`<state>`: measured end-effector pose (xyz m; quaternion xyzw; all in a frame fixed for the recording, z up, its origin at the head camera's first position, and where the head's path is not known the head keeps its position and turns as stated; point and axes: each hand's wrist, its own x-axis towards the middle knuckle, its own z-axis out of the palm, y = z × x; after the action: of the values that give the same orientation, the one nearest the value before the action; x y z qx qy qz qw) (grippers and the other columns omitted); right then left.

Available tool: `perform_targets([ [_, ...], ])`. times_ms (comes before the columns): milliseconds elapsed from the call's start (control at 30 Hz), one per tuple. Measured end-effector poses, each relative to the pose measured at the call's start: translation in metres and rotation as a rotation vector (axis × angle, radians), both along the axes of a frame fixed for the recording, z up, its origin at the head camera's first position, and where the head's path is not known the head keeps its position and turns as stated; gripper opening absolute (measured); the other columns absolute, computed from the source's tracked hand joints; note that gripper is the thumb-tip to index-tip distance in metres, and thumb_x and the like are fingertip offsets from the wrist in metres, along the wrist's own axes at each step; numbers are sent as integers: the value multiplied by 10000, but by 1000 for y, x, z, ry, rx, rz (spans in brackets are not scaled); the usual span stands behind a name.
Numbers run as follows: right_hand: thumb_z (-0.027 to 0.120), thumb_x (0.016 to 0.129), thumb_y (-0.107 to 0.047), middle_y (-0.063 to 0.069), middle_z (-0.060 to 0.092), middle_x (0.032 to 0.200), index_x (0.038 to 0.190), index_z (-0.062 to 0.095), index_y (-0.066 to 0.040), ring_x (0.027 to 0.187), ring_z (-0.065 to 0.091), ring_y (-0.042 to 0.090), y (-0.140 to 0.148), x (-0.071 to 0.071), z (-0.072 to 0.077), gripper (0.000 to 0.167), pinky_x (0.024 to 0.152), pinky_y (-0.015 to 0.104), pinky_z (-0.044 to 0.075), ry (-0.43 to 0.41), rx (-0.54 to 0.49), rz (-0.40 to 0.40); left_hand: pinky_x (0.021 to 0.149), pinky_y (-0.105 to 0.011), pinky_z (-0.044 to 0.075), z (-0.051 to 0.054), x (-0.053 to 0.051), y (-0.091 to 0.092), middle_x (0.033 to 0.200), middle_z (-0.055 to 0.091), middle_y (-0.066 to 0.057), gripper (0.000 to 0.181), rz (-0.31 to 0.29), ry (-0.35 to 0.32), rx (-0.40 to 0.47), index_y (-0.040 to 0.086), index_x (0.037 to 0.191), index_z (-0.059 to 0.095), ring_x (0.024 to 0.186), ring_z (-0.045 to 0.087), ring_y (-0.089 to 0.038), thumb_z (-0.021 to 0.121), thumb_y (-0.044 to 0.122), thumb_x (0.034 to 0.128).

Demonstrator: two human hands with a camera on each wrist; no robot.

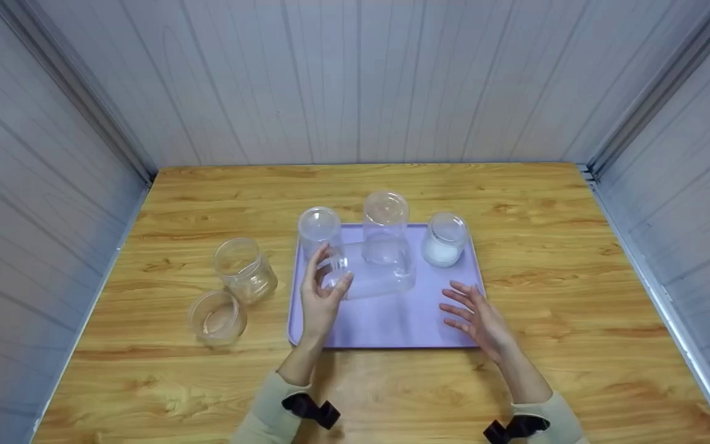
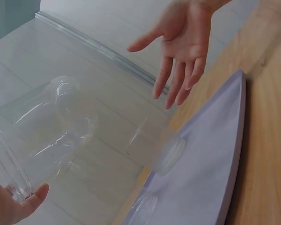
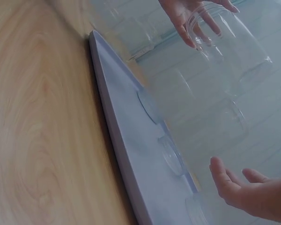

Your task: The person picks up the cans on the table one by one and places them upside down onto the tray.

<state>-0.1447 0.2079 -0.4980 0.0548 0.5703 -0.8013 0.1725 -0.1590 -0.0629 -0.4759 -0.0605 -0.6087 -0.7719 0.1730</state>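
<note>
My left hand (image 1: 320, 308) grips a clear jar (image 1: 376, 274) by its rimmed end, between thumb and fingers. The jar lies sideways in the air above a light purple tray (image 1: 392, 327), its closed end pointing right. In the left wrist view the see-through jar (image 2: 47, 124) is tilted. Over the tray's right edge hovers my right hand (image 1: 481, 322), fingers spread and touching nothing. At the back of the tray stand a clear jar (image 1: 319, 223), a taller-looking clear jar (image 1: 386, 208) partly behind the held one, and a jar with something white low inside (image 1: 444, 246).
Left of the tray, a clear open jar (image 1: 250, 277) and a shorter clear container (image 1: 218, 317) stand close together on the wooden table (image 1: 577, 296). Pale panel walls (image 1: 355, 80) enclose the table's back and sides.
</note>
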Motion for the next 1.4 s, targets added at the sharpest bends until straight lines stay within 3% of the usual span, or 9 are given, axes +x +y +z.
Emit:
perform_targets([
  [200,268,961,-391,238,298,1351,1358,243,12,1168,390,376,-4,-1,4,567,910,447,387,13,-8,24,755,-332,494,-3,3,14,1191,399,-198,610,-51,15,-5,-41,1291,366,1017,436,-306,647,-15,750],
  [467,218,981,-293,262,250,1358,1368,194,37,1104,449,325,-7,-2,9,508,899,454,393,54,-34,48,717,-322,489,-10,7,26,1193,395,-194,635,-124,12,-3,-26,1289,378,1021,421,-379,667,-35,724],
  [600,216,980,-282,255,235,1349,1359,233,14,1111,414,365,-9,-2,9,482,878,470,401,75,-75,50,728,-371,478,-12,10,31,1194,393,-216,635,-158,1,-14,-34,1288,373,1018,420,-408,662,-57,723],
  [800,295,965,-319,250,207,1368,1374,160,31,1115,409,356,-9,0,8,555,859,460,404,139,-115,109,730,-396,476,-3,17,35,1197,361,-275,635,-222,23,-53,-100,1280,336,1015,411,-444,637,-103,721],
  [967,450,913,-366,268,104,1406,1385,36,41,1151,396,318,-9,1,7,748,868,461,408,174,-150,173,746,-378,478,8,25,39,1194,367,-244,641,-254,15,-70,-122,1277,324,1009,432,-346,633,-108,716],
  [1100,500,895,-342,279,101,1397,1391,43,15,1179,347,392,-10,2,7,763,866,505,402,189,-179,191,759,-386,473,10,27,40,1194,356,-284,638,-274,6,-68,-131,1273,322,1011,427,-361,629,-116,713],
  [1300,438,932,-211,268,151,1369,1402,74,-28,1183,317,458,-12,4,9,621,843,530,405,181,-201,200,761,-447,463,5,27,41,1205,342,-308,639,-288,15,-71,-126,1272,325,1028,416,-404,627,-123,709],
  [1400,391,939,-134,273,162,1358,1403,91,-40,1171,339,452,-13,4,10,561,834,525,414,185,-183,207,763,-494,452,-6,24,41,1215,347,-280,648,-296,30,-60,-107,1281,326,1033,413,-408,625,-132,707],
])
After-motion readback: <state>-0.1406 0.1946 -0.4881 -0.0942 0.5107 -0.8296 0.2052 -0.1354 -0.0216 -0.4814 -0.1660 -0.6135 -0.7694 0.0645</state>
